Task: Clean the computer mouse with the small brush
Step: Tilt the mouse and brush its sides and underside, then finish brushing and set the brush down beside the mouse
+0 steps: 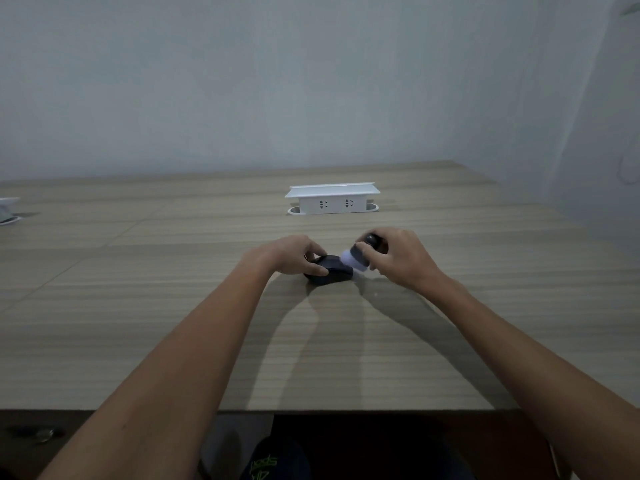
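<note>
A black computer mouse (333,274) lies on the wooden table (173,306) near its middle. My left hand (294,254) grips the mouse from its left side, thumb on the near edge and fingers over the top. My right hand (398,259) holds a small brush (356,258) with a dark round handle and pale bristles. The bristles point down and left and touch the right end of the mouse.
A white pop-up power socket box (332,199) stands raised on the table behind the hands. Another white fitting (8,209) shows at the far left edge. The table's front edge runs across below my forearms. Walls close off the back and right.
</note>
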Available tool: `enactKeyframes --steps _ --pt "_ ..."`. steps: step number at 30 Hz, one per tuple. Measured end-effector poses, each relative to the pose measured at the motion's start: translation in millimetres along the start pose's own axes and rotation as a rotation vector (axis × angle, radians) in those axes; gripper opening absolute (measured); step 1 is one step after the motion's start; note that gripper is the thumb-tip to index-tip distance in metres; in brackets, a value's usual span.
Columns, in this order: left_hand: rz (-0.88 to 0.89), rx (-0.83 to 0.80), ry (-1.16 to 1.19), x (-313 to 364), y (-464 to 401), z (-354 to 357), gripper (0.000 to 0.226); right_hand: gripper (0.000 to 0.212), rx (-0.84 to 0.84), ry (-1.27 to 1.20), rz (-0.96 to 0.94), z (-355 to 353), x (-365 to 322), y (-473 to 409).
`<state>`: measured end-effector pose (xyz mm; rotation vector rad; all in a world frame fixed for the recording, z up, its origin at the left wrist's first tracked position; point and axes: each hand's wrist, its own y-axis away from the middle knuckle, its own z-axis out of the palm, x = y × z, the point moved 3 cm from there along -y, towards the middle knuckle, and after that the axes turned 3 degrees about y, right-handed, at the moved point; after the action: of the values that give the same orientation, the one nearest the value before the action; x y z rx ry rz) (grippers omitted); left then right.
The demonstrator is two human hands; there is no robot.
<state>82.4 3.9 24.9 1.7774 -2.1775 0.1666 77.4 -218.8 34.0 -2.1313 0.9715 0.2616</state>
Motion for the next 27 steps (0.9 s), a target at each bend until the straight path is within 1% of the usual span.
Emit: enactKeyframes --steps 2,4,7,10,12,14,17,19,21,27 --pt "-0.013 0.012 0.001 1 0 1 0.049 0.017 -0.059 -0.013 -0.015 5 -3 0" --pt "-0.028 0.026 0.022 -1 0 2 0.05 0.017 -0.077 0.017 0.012 10 3 -1" --pt "-0.037 0.051 0.082 -3 1 3 0.046 0.018 -0.024 0.038 0.067 8 10 -7" --pt "-0.036 0.047 0.149 -6 3 5 0.04 0.017 0.012 -0.042 0.091 6 4 -12" --pt "-0.032 0.045 0.18 -6 4 7 0.037 0.016 -0.06 -0.089 0.095 9 1 -13" --pt "-0.035 0.054 0.209 -5 5 7 0.037 0.018 -0.086 -0.036 0.108 13 7 -15" --pt "-0.039 0.054 0.231 -1 7 8 0.038 0.019 -0.025 0.068 0.145 10 16 -19" --pt "-0.039 0.051 0.22 -1 6 8 0.037 0.019 -0.03 -0.018 0.122 11 11 -17" --pt "-0.039 0.053 0.218 -1 6 9 0.036 0.018 -0.086 -0.091 0.091 15 2 -14" --pt "-0.076 0.099 0.217 1 10 11 0.038 0.017 -0.084 0.056 0.115 15 19 -19"
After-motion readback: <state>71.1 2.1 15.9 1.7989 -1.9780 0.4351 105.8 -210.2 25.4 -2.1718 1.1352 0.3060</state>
